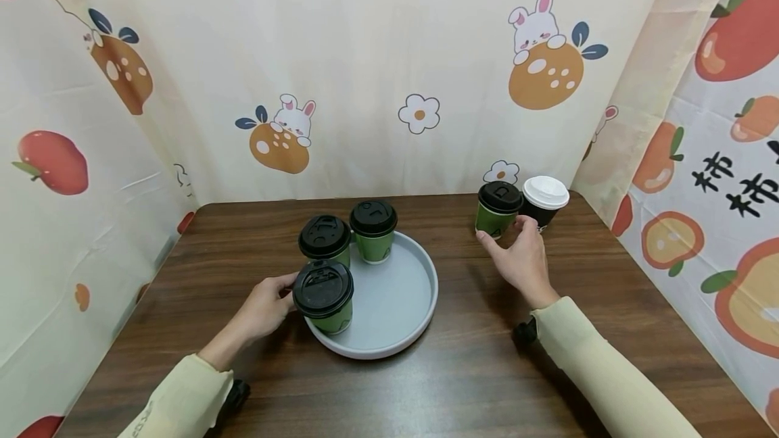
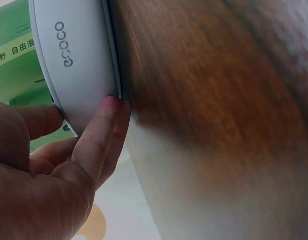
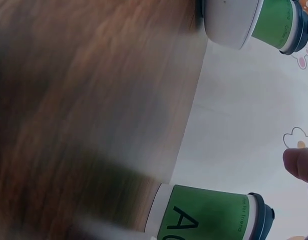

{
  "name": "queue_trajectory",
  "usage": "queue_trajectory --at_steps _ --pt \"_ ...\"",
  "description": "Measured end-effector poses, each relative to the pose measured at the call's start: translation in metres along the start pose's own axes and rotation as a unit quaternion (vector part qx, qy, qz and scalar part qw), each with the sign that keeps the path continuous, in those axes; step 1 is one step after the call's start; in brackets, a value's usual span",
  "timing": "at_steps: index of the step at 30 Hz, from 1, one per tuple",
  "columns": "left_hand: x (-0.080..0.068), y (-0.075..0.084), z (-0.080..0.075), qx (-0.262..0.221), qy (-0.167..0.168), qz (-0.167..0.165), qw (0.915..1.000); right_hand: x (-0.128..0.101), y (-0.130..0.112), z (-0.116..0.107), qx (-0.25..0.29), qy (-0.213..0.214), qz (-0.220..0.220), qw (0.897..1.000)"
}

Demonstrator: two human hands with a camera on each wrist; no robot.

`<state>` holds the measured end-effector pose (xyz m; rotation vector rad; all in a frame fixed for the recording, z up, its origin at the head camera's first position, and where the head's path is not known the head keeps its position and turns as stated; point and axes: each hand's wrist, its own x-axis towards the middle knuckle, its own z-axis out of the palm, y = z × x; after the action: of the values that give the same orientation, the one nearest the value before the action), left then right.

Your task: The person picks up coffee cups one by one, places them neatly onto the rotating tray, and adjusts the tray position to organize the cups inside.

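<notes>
Left hand point(image 1: 263, 309) sits at the left rim of the round grey tray point(image 1: 398, 303), fingers loosely curled, fingertips point(image 2: 111, 107) touching the tray's outer wall in the left wrist view. It grips nothing fully; thumb lies near the front green cup point(image 1: 324, 297) with the black lid, which stands upright at the tray's front-left edge. Cannot tell whether the thumb touches that cup.

Two more green cups stand upright at the back of the tray: back-left cup point(image 1: 325, 240) and back-right cup point(image 1: 373, 230), both with black lids, just beside each other.

Right hand point(image 1: 518, 257) is out on the wooden surface point(image 1: 462, 370), well apart from the tray, fingers spread and relaxed, reaching at the lone green cup point(image 1: 498, 209) with a black lid near the back right. Fingertips are close beside its base; contact not clear. In the right wrist view the same cup point(image 3: 209, 216) shows with one fingertip point(image 3: 299, 162) apart from it.

A black cup with white lid point(image 1: 544, 200) stands upright just right of the lone green cup, behind the right hand.

Printed fruit-and-rabbit backdrop point(image 1: 389, 73) hangs round the surface.
</notes>
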<state>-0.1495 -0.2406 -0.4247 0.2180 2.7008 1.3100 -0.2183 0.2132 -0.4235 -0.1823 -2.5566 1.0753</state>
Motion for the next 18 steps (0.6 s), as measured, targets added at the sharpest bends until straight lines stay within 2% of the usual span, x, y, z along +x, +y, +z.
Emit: queue_trajectory --at_steps 18 --pt "-0.001 0.001 0.0 0.0 0.001 -0.002 1.0 0.015 0.007 0.003 0.005 0.007 0.021 1.0"
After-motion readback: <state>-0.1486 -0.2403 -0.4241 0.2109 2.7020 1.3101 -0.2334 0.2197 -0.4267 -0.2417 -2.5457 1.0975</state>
